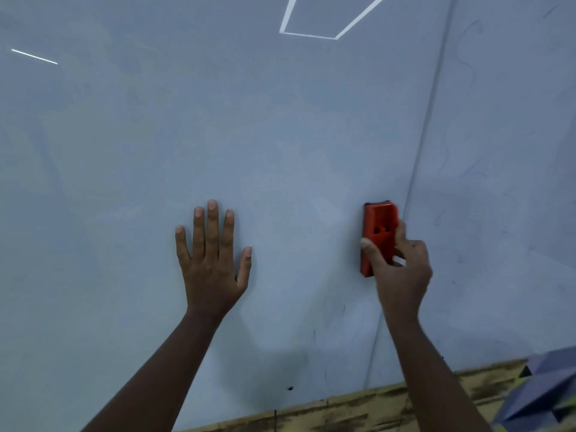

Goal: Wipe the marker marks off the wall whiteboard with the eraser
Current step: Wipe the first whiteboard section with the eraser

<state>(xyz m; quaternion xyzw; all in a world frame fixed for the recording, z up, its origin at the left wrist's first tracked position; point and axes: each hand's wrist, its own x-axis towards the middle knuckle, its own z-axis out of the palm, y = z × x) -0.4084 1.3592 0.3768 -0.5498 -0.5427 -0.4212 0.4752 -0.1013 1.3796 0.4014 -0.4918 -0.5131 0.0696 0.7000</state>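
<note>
The wall whiteboard (249,135) fills nearly the whole head view, pale blue-grey with faint smears. My right hand (402,269) grips a red eraser (378,226) held upright against the board, just left of a vertical panel seam (427,120). My left hand (215,257) lies flat on the board with fingers straight and spread, well left of the eraser. Faint blue marker marks (467,73) show on the panel right of the seam. Small short strokes (314,335) sit low on the board between my arms.
Bright white reflections of ceiling lights (311,34) lie on the board at the top. A yellowish wooden strip (358,410) runs under the board's lower edge. A blue-purple patterned surface (542,391) shows at the bottom right corner.
</note>
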